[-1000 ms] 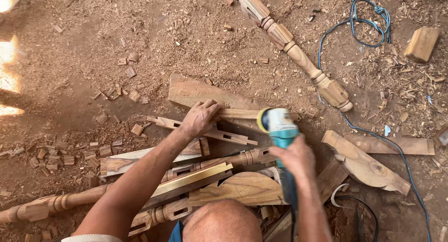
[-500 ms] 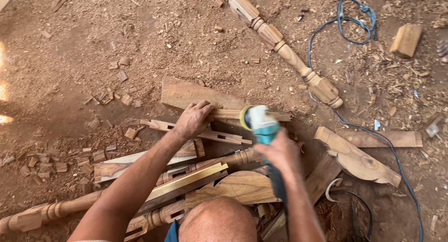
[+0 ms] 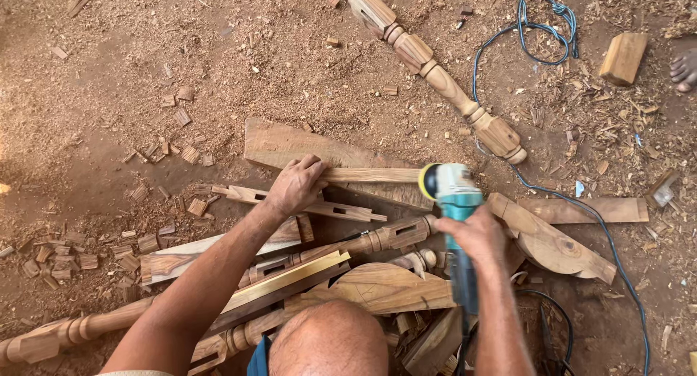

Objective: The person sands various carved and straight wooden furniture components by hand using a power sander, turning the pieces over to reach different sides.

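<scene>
My left hand point(image 3: 296, 186) presses down on a thin wooden strip point(image 3: 374, 175) that lies across a flat plank point(image 3: 283, 144). My right hand point(image 3: 475, 234) grips the body of a teal angle grinder point(image 3: 454, 194). Its yellow-edged disc point(image 3: 423, 181) sits at the right end of the strip. The grinder's blue cable point(image 3: 541, 35) runs off to the upper right. Under my arms lies a pile of turned and carved wooden parts point(image 3: 377, 238).
A long turned post point(image 3: 428, 67) lies diagonally at the top. A wood block point(image 3: 623, 56) and another person's bare toes point(image 3: 684, 67) are at the upper right. A curved carved piece point(image 3: 552, 242) lies right. Small offcuts point(image 3: 167, 151) and sawdust cover the ground.
The view has shifted a little, so everything sits lower and to the left in the frame. My hands, the strip and the grinder keep the same arrangement.
</scene>
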